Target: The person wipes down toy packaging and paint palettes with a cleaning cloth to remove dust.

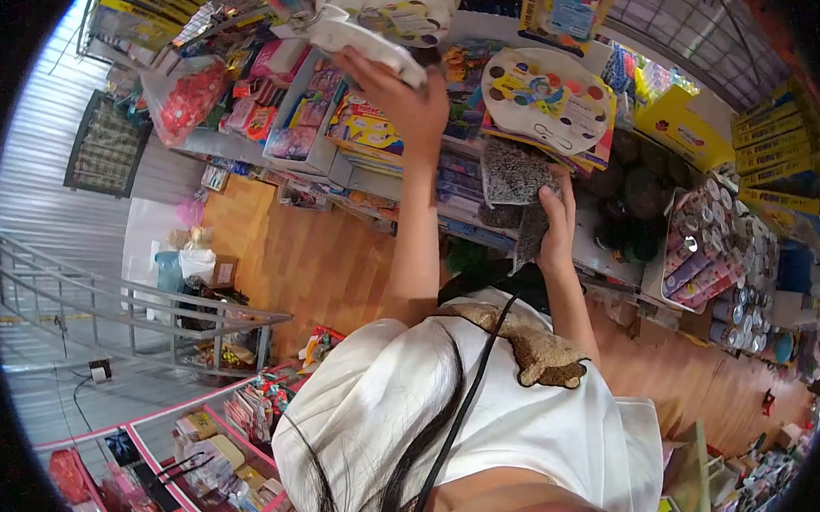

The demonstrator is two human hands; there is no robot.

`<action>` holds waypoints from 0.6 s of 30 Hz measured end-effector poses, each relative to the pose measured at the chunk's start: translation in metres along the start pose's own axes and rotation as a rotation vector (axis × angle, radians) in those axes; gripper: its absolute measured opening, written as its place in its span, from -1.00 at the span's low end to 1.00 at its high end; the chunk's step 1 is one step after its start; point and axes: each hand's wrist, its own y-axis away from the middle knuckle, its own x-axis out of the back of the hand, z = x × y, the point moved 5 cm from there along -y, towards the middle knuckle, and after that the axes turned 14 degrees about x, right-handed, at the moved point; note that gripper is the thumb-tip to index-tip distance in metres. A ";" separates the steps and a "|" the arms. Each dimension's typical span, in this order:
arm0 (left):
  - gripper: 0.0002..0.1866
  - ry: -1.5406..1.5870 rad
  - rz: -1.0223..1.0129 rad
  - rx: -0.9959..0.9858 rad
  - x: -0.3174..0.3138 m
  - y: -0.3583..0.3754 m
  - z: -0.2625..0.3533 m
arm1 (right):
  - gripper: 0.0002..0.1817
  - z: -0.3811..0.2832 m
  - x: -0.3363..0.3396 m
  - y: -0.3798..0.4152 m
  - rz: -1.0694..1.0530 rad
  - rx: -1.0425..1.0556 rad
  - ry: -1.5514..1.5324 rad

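Observation:
My left hand [403, 100] is raised over the shelf, its fingers closed on the edge of a white paint palette [364, 43], seen almost edge-on. Just behind it lies another white palette pack [407, 13] with coloured paint dots. My right hand [556, 221] grips a grey speckled cloth [519, 174], which hangs down in folds. Above the cloth, a rounded white watercolour palette [550, 97] with paint wells rests on a stack of yellow-edged packs [602, 155].
Boxed goods [365, 126] and a red polka-dot item in clear plastic [188, 100] line the shelf on the left. To the right are a yellow box [686, 126], dark round items [646, 193] and a tray of cans [703, 241]. A metal railing [143, 299] stands at left.

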 end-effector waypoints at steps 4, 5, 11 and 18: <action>-0.10 0.434 -0.214 0.255 0.017 0.012 -0.007 | -0.60 -0.013 0.000 -0.014 0.005 0.156 0.096; -0.15 0.441 -0.231 0.278 0.022 0.015 -0.004 | -0.59 -0.015 -0.003 -0.023 -0.030 0.202 0.108; -0.21 0.552 -0.190 0.392 0.040 0.017 -0.006 | -0.59 -0.041 -0.084 -0.058 -0.156 0.428 0.016; -0.18 0.667 -0.374 0.612 0.041 0.022 -0.028 | -0.59 -0.034 -0.182 -0.076 -0.387 0.591 0.115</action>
